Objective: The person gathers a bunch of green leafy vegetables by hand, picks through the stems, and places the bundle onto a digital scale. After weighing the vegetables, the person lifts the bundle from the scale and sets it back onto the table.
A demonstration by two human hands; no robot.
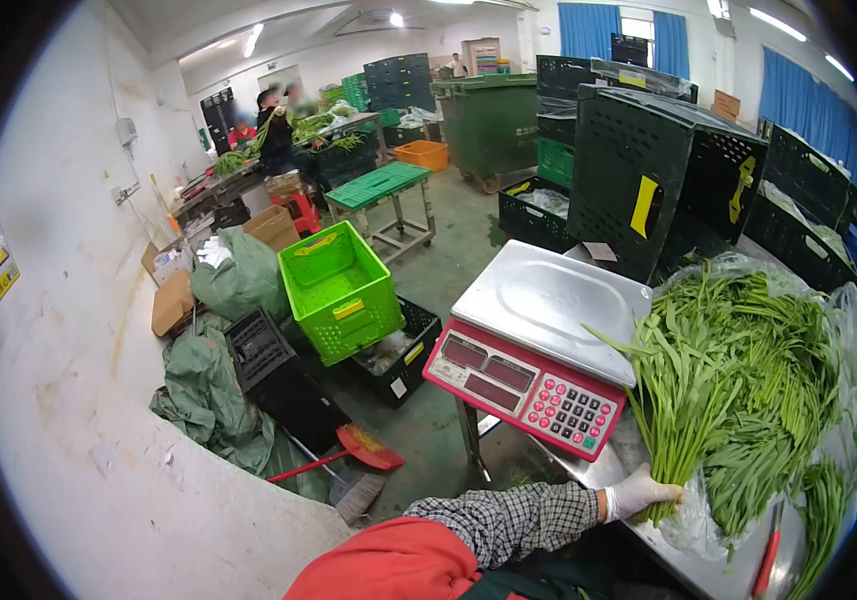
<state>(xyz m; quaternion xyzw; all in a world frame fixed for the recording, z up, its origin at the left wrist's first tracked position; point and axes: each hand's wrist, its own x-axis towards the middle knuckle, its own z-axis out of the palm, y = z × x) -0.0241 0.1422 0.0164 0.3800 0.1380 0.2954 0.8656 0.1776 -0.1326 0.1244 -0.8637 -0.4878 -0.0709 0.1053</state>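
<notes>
My left hand [640, 494], in a thin white glove, is closed around the lower stems of a bunch of leafy greens [676, 400]. The bunch stands at the left side of a large heap of similar greens [773, 370] on clear plastic. Left of it, a red scale [523, 385] with a bare metal pan [553, 300] sits on the metal table [683, 565]; a few leaf tips reach over the pan's edge. A red-handled tool [768, 550] lies by the greens at the lower right. My right hand is not in view.
Black crates [613, 170] stand behind the scale. A bright green crate [343, 290] rests by a black crate [398, 375] on the floor. Nearby are a broom [356, 495], red dustpan [370, 447], green-topped stand [378, 185] and green bin [488, 125]. People [273, 130] are at a far table.
</notes>
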